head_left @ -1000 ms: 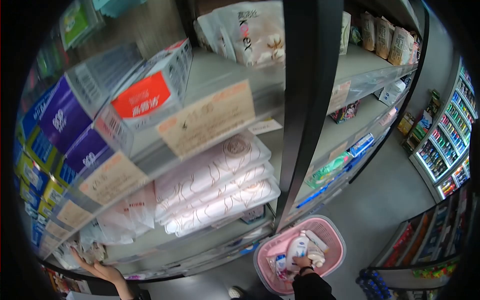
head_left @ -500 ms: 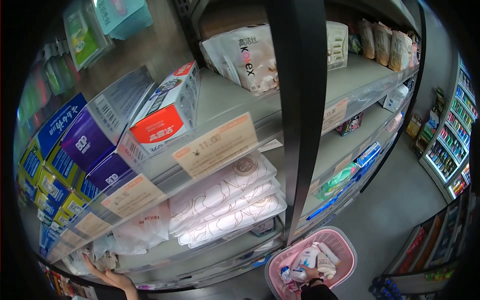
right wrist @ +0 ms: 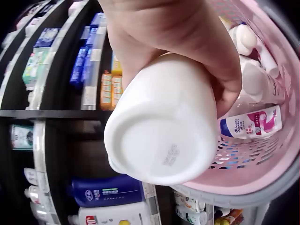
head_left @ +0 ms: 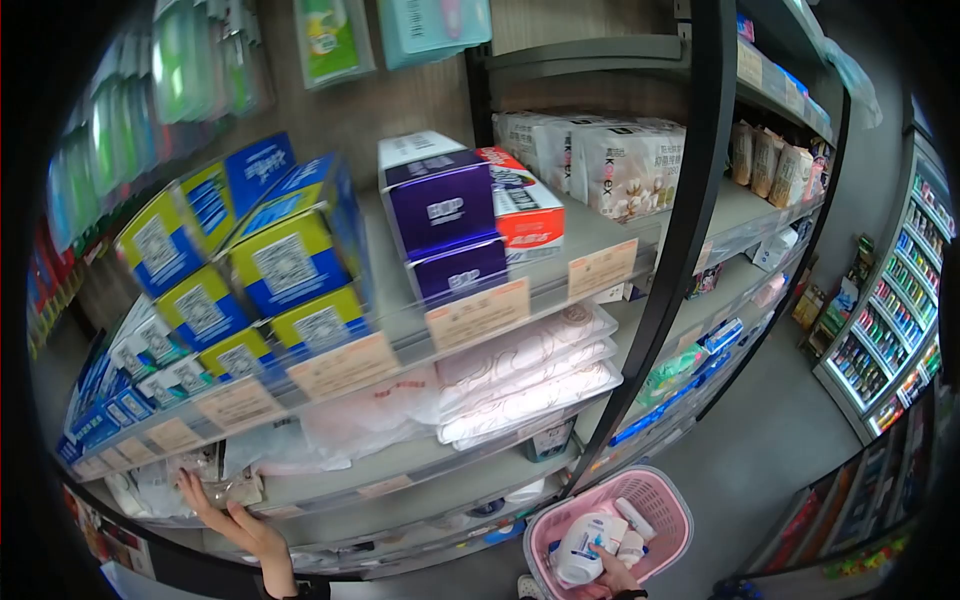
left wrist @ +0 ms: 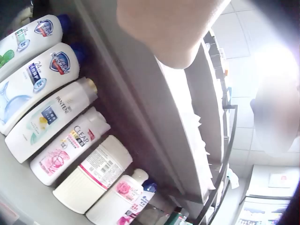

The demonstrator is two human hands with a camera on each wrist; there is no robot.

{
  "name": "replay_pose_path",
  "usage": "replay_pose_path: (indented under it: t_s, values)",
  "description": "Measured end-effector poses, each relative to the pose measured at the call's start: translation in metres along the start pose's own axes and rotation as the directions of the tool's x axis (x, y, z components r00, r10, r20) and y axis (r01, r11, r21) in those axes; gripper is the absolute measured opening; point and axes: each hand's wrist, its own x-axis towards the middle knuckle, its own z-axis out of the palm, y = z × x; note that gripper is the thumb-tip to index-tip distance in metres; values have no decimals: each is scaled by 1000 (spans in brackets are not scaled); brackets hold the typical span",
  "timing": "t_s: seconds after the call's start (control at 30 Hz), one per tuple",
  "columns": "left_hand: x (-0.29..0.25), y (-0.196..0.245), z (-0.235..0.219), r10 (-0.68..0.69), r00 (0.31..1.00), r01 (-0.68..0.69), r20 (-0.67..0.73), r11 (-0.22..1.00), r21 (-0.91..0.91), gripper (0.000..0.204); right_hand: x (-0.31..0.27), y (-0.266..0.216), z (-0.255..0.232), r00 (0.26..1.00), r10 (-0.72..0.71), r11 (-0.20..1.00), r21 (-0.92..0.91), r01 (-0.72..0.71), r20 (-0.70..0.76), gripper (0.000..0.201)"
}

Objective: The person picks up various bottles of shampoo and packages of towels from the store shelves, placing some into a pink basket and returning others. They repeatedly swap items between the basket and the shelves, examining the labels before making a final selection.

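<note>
My right hand (head_left: 613, 575) grips a large white bottle (head_left: 580, 550) over the pink basket (head_left: 688, 520). In the right wrist view the bottle's base (right wrist: 159, 136) faces the camera, with fingers and thumb around its sides. Other white bottles and a small Head & Shoulders bottle (right wrist: 251, 123) lie in the basket. At the lower left of the head view my left hand (head_left: 240, 527) has its fingers extended, fingertips at clear plastic packs (head_left: 205, 465) on a low shelf. Upright Safeguard (left wrist: 42, 77), Pantene (left wrist: 54, 119) and Clear (left wrist: 70, 145) bottles show in the left wrist view.
Toothpaste boxes (head_left: 285, 265) fill the shelf above my left hand, beside purple boxes (head_left: 440, 210) and Kotex packs (head_left: 630, 170). Pink-white packs (head_left: 530, 375) lie below. A black upright (head_left: 665, 300) divides the shelving. A lit drinks cooler (head_left: 890, 300) stands far right.
The head view has swung left, bringing more toothpaste boxes in. My right hand has gone from reaching among the basket's things to holding the white bottle up. My left hand stays by the plastic packs.
</note>
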Motion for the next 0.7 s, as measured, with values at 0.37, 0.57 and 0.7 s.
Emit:
replay_pose_path:
  t_s: [0.37,0.57,0.7]
  values:
    - [-84,22,-60,222,732,274,644,770,-576,11,-156,30,76,973,-152,962,-198,186,177,58]
    - [-158,4,-71,278,26,900,960,412,-144,66,-193,64,164,875,-3,827,-491,274,483,75]
    - [-182,-13,-85,416,-137,985,899,-41,169,78,-225,92,234,799,190,807,-554,203,570,82]
